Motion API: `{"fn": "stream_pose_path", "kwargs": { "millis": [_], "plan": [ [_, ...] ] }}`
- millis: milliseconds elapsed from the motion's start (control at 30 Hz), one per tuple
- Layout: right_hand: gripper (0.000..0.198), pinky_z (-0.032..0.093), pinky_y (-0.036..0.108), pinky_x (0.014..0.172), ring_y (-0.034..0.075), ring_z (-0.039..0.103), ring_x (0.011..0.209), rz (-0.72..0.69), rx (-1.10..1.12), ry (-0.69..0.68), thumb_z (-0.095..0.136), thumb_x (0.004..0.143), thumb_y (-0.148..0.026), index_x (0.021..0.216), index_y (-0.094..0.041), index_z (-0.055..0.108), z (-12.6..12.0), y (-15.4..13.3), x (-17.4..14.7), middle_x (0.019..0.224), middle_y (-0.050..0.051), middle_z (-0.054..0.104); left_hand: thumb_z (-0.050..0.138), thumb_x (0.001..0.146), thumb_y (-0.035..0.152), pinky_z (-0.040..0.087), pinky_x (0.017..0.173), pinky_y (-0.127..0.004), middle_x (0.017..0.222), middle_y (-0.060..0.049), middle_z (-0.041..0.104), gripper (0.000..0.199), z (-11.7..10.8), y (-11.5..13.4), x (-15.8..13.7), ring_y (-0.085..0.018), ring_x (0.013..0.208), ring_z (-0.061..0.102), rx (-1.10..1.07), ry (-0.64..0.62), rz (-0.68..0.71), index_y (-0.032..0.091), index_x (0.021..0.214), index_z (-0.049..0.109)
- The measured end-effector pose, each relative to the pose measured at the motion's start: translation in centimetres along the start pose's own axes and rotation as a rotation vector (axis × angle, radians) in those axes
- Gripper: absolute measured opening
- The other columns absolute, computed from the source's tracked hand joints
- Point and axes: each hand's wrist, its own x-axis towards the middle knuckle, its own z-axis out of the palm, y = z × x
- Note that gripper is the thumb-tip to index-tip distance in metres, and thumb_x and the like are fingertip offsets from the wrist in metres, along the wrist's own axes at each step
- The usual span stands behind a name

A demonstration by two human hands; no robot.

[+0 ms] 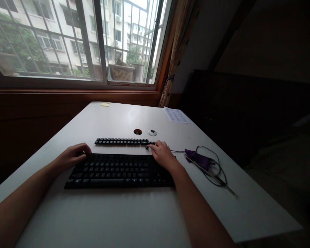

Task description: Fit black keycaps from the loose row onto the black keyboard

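Note:
A black keyboard [116, 174] lies on the white desk, its back rows darker and flatter than the rows of keys in front. My left hand [77, 154] is closed at the keyboard's back left corner, fingers curled over and thumb on the edge. Behind the keyboard, black keycaps [121, 141] stand in two long rows. My right hand [162, 155] reaches over the keyboard's back right part. Its fingertips are closed at a single black keycap [146, 147] just in front of those rows; the grip underneath is partly hidden.
Right of the keyboard lie a purple cloth pouch [200, 159], a looped black cable [219, 165] and a thin stick [208, 174]. Farther back are a round desk hole [137, 132], its white cover [152, 132], a printed sheet [177, 115] and yellow sticky notes [104, 104].

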Motion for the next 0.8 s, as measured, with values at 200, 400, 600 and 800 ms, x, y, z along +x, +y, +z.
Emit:
{"fn": "stream_pose_path", "kwargs": {
  "millis": [200,400,600,800],
  "plan": [
    [0.040,0.043,0.043,0.107,0.030,0.053,0.118,-0.009,0.013,-0.012,0.050,0.108,-0.030,0.143,-0.029,0.068,0.1,-0.2,0.1,0.126,0.013,0.062,0.065,0.087,0.040,0.052,0.072,-0.031,0.092,-0.006,0.073,0.022,0.0,-0.3,0.0,-0.022,0.084,0.066,0.012,0.001,0.012,0.020,0.094,0.072],
    [0.036,0.043,0.044,0.105,0.029,0.052,0.116,-0.068,0.059,-0.008,0.054,0.106,-0.029,0.136,-0.031,0.073,0.1,-0.4,0.1,0.121,0.010,0.064,0.062,0.089,0.038,0.052,0.071,-0.031,0.091,-0.006,0.072,0.021,0.1,-0.6,0.0,-0.021,0.082,0.065,0.015,-0.004,0.011,0.020,0.094,0.071],
    [0.038,0.043,0.043,0.104,0.029,0.052,0.116,-0.095,0.065,0.025,0.057,0.105,-0.030,0.141,-0.031,0.070,0.1,-1.1,0.1,0.123,0.010,0.064,0.063,0.088,0.037,0.052,0.071,-0.031,0.092,-0.006,0.071,0.020,0.1,-0.9,-0.1,-0.021,0.081,0.064,0.006,-0.001,0.014,0.020,0.095,0.070],
    [0.036,0.043,0.045,0.100,0.032,0.050,0.119,-0.064,-0.025,-0.011,0.053,0.108,-0.032,0.140,-0.034,0.070,0.4,-2.0,0.4,0.125,0.011,0.064,0.061,0.089,0.035,0.052,0.071,-0.031,0.093,-0.006,0.071,0.020,0.2,-0.7,0.0,-0.020,0.081,0.065,-0.007,-0.009,0.012,0.020,0.095,0.071]
  ]
}}
